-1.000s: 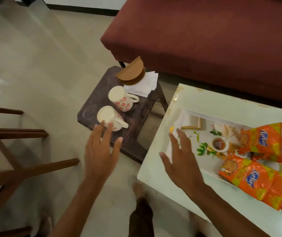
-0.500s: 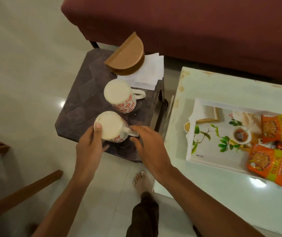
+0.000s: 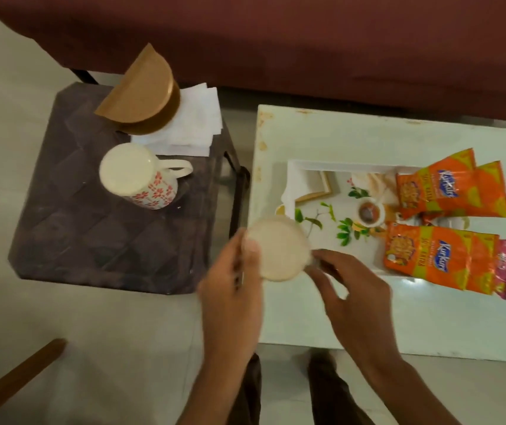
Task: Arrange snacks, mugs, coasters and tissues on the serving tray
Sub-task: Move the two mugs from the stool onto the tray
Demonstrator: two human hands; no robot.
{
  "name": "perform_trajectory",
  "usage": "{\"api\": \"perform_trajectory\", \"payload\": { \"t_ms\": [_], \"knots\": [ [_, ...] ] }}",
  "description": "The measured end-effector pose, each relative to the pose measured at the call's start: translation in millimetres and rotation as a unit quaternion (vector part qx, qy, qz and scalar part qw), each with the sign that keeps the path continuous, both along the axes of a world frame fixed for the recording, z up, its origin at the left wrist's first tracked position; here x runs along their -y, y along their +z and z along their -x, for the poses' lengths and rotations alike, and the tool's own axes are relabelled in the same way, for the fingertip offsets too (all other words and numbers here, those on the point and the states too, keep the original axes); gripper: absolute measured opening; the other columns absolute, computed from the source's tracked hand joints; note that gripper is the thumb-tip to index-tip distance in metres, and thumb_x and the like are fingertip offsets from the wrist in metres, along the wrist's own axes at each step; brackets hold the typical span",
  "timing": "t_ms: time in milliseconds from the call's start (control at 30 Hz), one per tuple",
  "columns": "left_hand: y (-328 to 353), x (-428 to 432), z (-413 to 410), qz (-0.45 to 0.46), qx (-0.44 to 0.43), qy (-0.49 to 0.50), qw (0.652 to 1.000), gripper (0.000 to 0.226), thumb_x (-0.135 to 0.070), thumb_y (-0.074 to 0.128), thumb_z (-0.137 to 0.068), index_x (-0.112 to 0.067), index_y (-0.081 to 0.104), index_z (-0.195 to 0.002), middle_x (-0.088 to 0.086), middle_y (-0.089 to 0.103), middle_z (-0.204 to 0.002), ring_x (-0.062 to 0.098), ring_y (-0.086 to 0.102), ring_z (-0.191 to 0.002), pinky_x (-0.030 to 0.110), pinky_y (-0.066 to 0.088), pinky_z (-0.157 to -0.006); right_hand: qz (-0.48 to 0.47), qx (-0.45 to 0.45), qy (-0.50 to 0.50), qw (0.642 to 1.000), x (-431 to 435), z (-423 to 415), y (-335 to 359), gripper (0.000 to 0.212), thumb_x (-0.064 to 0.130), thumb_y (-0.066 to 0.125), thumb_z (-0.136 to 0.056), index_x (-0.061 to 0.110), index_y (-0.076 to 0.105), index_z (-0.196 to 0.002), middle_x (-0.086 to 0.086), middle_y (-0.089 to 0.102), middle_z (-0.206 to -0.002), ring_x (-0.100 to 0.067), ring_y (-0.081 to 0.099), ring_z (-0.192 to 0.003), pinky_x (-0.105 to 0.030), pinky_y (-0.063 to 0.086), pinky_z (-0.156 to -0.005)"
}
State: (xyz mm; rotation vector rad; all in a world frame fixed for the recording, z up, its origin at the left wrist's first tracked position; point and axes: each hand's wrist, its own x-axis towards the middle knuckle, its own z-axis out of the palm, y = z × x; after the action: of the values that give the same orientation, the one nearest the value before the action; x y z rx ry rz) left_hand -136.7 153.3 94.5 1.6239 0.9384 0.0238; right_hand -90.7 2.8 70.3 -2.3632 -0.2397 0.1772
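The mug (image 3: 276, 250) is in the air in the centre of the frame, held by both hands above the left edge of the white tabletop (image 3: 307, 317), just beside the lower left corner of the tray (image 3: 337, 163). The left hand (image 3: 230, 289) has its fingers curled round the mug's side, with the thumb on the rim. The right hand (image 3: 349, 289) closes its fingers on the handle side. The handle itself is blurred and mostly hidden, so I cannot tell how firm this pinch is.

The second mug (image 3: 138, 176) stands on the dark side table (image 3: 92, 240) at the left, with the coasters (image 3: 141, 93) and the tissues (image 3: 196, 124) behind it in the upper left. The snack packs (image 3: 448, 188) already lie on the right part of the tray.

I judge that the step in hand is to put the mug on the free left part of the tray. Several things could go wrong:

- The mug is low and close to the tray's raised rim. If it is not lifted enough, its base may hit the rim and push the tray.
- The hands are blurred, so the move seems quick, and a hard landing could make the mug tip.
- If it is placed too far right, it may stand on a snack pack and lean.
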Motion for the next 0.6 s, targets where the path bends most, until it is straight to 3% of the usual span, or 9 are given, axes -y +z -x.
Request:
{"api": "perform_trajectory", "payload": {
  "t_ms": [200,400,600],
  "knots": [
    [-42.5,87.0,-70.7,0.021,-0.009,-0.159,0.987,0.04,-0.043,0.043,-0.103,-0.02,0.063,-0.129,0.001,0.069,-0.121,0.019,0.063,-0.11,0.044,0.058,-0.091,0.059,-0.026,-0.058,0.996,94.9,-27.8,-29.0,0.017,0.021,0.067,-0.088,0.013,0.07,-0.103,0.004,0.073,-0.094,-0.003,0.065,-0.083,-0.002,0.044,-0.075],
    [-84.7,119.3,-97.5,0.03,-0.029,-0.157,0.987,0.036,-0.034,0.046,-0.104,-0.01,0.067,-0.121,0.011,0.07,-0.113,0.028,0.065,-0.107,0.05,0.057,-0.089,0.068,-0.025,-0.053,0.996,124.5,-51.2,-63.4,0.011,0.015,0.066,-0.089,0.011,0.07,-0.099,-0.001,0.072,-0.089,-0.01,0.063,-0.079,-0.028,0.053,-0.069],
    [-102.1,125.7,-96.4,0.046,-0.045,-0.13,0.989,0.035,-0.033,0.046,-0.104,-0.012,0.066,-0.121,0.002,0.064,-0.108,0.025,0.063,-0.112,0.05,0.057,-0.092,0.063,-0.059,-0.029,0.996,131.1,-61.9,-82.8,0.012,0.013,0.065,-0.09,0.008,0.071,-0.099,-0.004,0.073,-0.088,-0.017,0.064,-0.077,-0.03,0.052,-0.067]
  ]
}}
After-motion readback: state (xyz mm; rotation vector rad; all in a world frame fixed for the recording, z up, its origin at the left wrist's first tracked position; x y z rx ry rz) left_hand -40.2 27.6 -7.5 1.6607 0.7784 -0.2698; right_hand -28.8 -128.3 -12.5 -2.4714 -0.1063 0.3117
